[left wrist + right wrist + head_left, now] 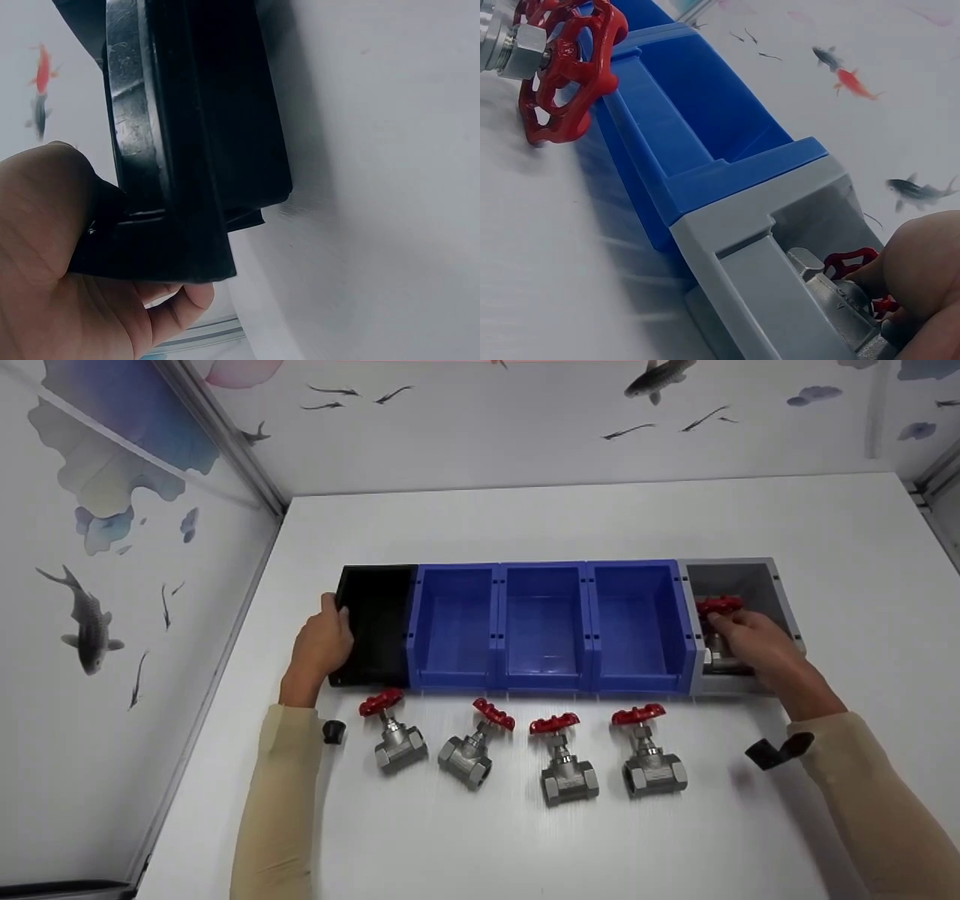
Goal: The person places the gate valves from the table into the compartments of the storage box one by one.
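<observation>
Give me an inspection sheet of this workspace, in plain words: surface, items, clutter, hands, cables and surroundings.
Surface: white table, with bins and valves on it.
Bins: one row, left to right: black bin, three blue bins, gray bin.
Loose valves: four metal valves with red handwheels, lying in front of the row.
Binned valve: a fifth valve, inside the gray bin.
Clutter: nothing seen.
Left hand: grips the black bin's outer edge.
Right hand: holds the fifth valve.
Cables: nothing seen.
Surroundings: pale walls printed with fish; a small black piece shows near each sleeve cuff, purpose unclear.
</observation>
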`<state>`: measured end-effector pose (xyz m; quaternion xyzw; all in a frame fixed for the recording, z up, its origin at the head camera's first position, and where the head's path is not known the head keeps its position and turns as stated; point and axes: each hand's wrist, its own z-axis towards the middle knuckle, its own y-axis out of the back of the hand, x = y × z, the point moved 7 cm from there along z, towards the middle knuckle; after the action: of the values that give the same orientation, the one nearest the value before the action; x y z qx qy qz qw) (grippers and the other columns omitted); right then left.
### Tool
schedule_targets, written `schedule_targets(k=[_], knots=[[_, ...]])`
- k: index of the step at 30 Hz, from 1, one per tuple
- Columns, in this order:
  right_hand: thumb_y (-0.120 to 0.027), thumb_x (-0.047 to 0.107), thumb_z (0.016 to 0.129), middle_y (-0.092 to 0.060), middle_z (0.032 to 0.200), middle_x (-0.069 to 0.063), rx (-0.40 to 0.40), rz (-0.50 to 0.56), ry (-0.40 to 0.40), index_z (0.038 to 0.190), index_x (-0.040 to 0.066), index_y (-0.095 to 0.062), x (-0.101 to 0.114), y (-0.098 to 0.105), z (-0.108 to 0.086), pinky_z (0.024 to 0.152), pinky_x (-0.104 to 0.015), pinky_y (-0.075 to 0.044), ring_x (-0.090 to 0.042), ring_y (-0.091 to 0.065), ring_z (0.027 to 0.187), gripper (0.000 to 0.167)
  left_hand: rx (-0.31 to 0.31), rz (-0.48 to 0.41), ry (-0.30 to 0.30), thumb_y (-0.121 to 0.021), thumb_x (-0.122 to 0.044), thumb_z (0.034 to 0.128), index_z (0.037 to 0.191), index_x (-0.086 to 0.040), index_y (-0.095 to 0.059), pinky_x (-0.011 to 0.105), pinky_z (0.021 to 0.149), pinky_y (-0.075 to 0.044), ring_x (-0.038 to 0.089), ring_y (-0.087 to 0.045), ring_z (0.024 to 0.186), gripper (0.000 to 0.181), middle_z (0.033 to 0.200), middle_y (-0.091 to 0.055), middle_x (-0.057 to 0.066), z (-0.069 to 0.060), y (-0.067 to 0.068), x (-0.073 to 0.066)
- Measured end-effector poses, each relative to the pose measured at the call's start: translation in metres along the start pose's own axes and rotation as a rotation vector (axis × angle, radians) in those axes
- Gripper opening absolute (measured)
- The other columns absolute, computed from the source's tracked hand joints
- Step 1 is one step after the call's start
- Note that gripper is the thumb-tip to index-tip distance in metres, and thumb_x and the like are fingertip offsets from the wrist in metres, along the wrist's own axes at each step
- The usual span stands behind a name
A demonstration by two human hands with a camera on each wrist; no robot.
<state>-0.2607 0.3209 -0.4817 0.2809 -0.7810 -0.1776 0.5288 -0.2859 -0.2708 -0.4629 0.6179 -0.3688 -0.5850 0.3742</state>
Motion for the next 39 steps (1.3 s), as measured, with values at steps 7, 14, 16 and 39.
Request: schedule_targets(k=[7, 14, 16, 39], knots=[[-0.030, 0.051, 0.105, -0.048, 0.093, -0.005, -0.008, 0.017, -0.008, 0.120, -0.002, -0.045, -0.0023, -0.0027, 0.0021, 0.069, -0.033, -0.040, -0.019, -0.046, 0.082, 0.057, -0.008, 0.002, -0.009, -0.028, -0.022, 0.1089, 0.139, 0.007, -0.033, 0.056, 0.070, -0.048, 0.046, -0.066, 0.083, 0.042, 0.096, -0.065, 0.034, -0.0009, 0.0001, 0.0000], [-0.029, 0.055, 0.104, -0.047, 0.095, -0.006, -0.008, 0.025, -0.049, 0.123, -0.002, -0.045, -0.0050, -0.0040, 0.0028, 0.072, -0.035, -0.039, -0.022, -0.045, 0.087, 0.062, -0.015, 0.004, -0.033, -0.028, -0.021, 0.1089, 0.140, 0.009, -0.032, 0.054, 0.067, -0.048, 0.044, -0.066, 0.077, 0.043, 0.091, -0.066, 0.034, -0.0011, 0.0005, -0.0012], [-0.028, 0.056, 0.103, -0.047, 0.096, -0.008, -0.016, 0.010, -0.055, 0.123, -0.002, -0.045, -0.0055, -0.0040, 0.0027, 0.073, -0.036, -0.039, -0.024, -0.045, 0.089, 0.064, -0.010, 0.002, -0.029, -0.028, -0.020, 0.1088, 0.140, 0.009, -0.032, 0.055, 0.068, -0.048, 0.045, -0.066, 0.079, 0.043, 0.094, -0.065, 0.034, -0.0012, 0.0008, -0.0014], [-0.034, 0.050, 0.104, -0.054, 0.104, -0.016, -0.155, -0.051, 0.022, 0.123, -0.005, -0.053, -0.0035, 0.0013, -0.0003, 0.069, -0.036, -0.040, -0.027, -0.048, 0.089, 0.061, -0.020, -0.002, -0.030, -0.028, -0.021, 0.1087, 0.138, 0.009, -0.034, 0.057, 0.071, -0.048, 0.047, -0.066, 0.084, 0.042, 0.096, -0.065, 0.035, -0.0005, 0.0004, -0.0007]])
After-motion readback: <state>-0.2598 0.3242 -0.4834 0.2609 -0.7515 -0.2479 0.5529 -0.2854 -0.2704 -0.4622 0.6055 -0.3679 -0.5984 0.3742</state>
